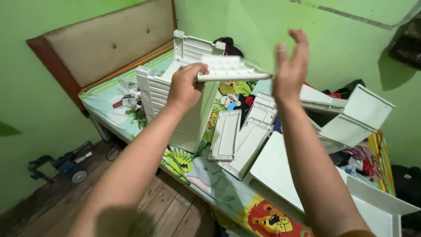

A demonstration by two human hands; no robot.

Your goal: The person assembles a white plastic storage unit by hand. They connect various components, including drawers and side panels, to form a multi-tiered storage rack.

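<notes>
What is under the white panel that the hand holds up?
Under the panel held by the left hand stands a white ribbed frame on the bed. The panel hides the frame's inside.

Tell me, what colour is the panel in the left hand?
White; the panel in the left hand shows best in the head view.

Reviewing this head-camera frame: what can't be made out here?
- White panel in the left hand: motion-blurred, ribs unclear.
- Left fingers: tips hidden behind the panel.
- Small items near the headboard: too small to identify.
- Large white board: partly covered by the right forearm, cut off by the bottom edge.
- Right hand: open, slightly blurred.
</notes>
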